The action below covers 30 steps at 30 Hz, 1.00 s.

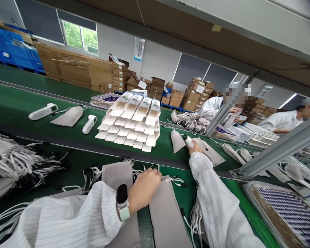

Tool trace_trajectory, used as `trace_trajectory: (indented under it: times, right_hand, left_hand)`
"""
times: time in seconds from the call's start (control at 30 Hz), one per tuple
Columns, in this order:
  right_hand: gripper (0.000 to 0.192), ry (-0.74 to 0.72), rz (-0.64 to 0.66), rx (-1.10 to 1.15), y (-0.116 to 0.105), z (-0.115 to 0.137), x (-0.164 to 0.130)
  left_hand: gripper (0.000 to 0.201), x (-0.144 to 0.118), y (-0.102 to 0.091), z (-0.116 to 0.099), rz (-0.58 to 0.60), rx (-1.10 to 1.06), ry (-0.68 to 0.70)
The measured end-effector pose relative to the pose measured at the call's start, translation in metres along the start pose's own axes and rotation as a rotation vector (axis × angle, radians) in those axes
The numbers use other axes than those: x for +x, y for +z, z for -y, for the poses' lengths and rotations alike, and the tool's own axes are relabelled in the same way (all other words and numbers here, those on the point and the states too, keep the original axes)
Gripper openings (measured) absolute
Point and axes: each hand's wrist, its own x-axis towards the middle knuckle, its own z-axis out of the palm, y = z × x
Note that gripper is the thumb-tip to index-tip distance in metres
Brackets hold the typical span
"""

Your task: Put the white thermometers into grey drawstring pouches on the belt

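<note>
The left hand (144,187) rests at the near edge of the tabletop (74,165), its fingers curled together on the mouth of a grey drawstring pouch (164,210) that lies flat, top end away from the person, so the opening is within easy reach. A second flat pouch (119,175) lies just beside it on the left. The right hand (195,147) stretches out to the green conveyor belt (12,103), fingers wrapped around a small white device (188,140) whose tip alone shows; a filled pouch (177,140) lies just beside it.

Farther along the belt lie two more white handheld devices (43,111) (89,124), well apart, and one loose pouch (68,117) between them. A stack of open white cartons (130,124) sits mid-belt, fanned in about four rows of four so each flap stays accessible. A bundle of corded pouches (12,162) waits at the left edge. Two people (213,106) (284,121) in white coats work at the far right.
</note>
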Motion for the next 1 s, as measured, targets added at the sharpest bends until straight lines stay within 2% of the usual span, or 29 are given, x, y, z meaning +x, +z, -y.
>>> trace_trajectory:
  times: [0.13, 0.2, 0.27, 0.33, 0.37, 0.43, 0.5, 0.67, 0.77, 0.83, 0.9, 0.93, 1.0]
  right_hand:
    - [0.056, 0.107, -0.168, -0.053, -0.022, 0.016, 0.021]
    - [0.064, 0.145, -0.215, 0.107, -0.024, 0.035, 0.029]
    - [0.066, 0.18, -0.146, 0.446, -0.02, 0.06, 0.027]
    - [0.064, 0.181, 0.026, 0.782, -0.016, 0.083, 0.018]
    - [0.062, 0.16, 0.111, 0.878, -0.014, 0.093, 0.011]
    - [0.058, 0.107, 0.207, 0.973, -0.013, 0.107, -0.003]
    - [0.054, 0.063, 0.241, 1.008, -0.014, 0.115, -0.013]
    - [0.048, 0.033, 0.336, 1.04, -0.012, 0.12, -0.023]
    - [0.044, 0.051, 0.558, 1.004, -0.008, 0.122, -0.031]
    - [0.04, 0.078, 0.824, 0.882, -0.005, 0.122, -0.038]
    - [0.047, 0.071, 1.1, 0.698, -0.004, 0.122, -0.044]
    - [0.052, 0.055, 1.19, 0.6, -0.003, 0.122, -0.047]
    - [0.059, 0.017, 1.23, 0.451, -0.002, 0.12, -0.05]
  left_hand:
    - [0.013, 0.004, -0.006, 0.006, -0.008, -0.053, 0.04]
    - [0.013, 0.004, -0.013, 0.005, -0.035, -0.121, 0.037]
    - [0.017, 0.004, -0.023, 0.002, -0.06, -0.21, 0.015]
    - [0.02, 0.004, -0.032, -0.001, -0.07, -0.313, -0.014]
    - [0.02, 0.004, -0.035, -0.001, -0.075, -0.361, -0.022]
    - [0.022, 0.004, -0.039, -0.002, -0.114, -0.424, -0.024]
    - [0.022, 0.005, -0.04, -0.003, -0.156, -0.444, -0.013]
    - [0.022, 0.005, -0.041, -0.005, -0.215, -0.509, 0.059]
    - [0.02, 0.006, -0.044, -0.004, -0.283, -0.536, 0.078]
    - [0.017, 0.007, -0.046, -0.002, -0.364, -0.528, 0.063]
    - [0.015, 0.007, -0.048, 0.001, -0.429, -0.512, 0.035]
    - [0.015, 0.008, -0.048, 0.002, -0.441, -0.507, 0.019]
    - [0.017, 0.008, -0.049, 0.003, -0.426, -0.514, -0.01]
